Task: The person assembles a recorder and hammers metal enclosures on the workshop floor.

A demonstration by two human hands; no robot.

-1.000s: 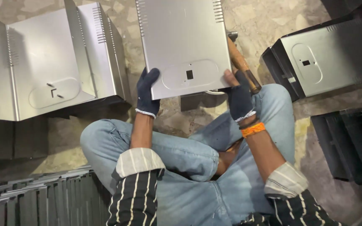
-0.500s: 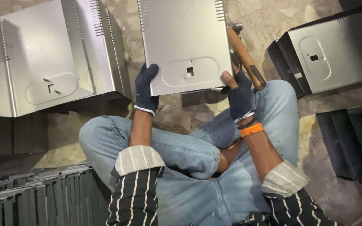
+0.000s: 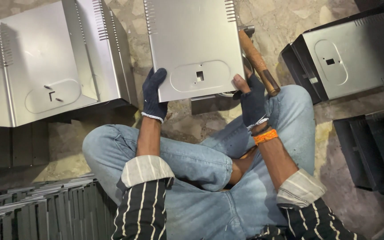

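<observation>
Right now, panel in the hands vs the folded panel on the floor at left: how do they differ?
The held panel is gripped at its near edge by the gloved left hand and right hand; the floor panel lies untouched. The held panel's oval outline carries a small square hole; the floor panel's shows bent tab marks instead. The floor panel's folded side wall shows clearly; the held one looks flat from here. Both are grey sheet metal with vent slots.

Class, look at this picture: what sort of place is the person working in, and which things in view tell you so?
Probably a small sheet-metal workshop. A person sits on a stone floor, both gloved hands on a metal panel, with a wooden-handled hammer beside it. Folded metal casings and a stack of dark panels lie around.
</observation>
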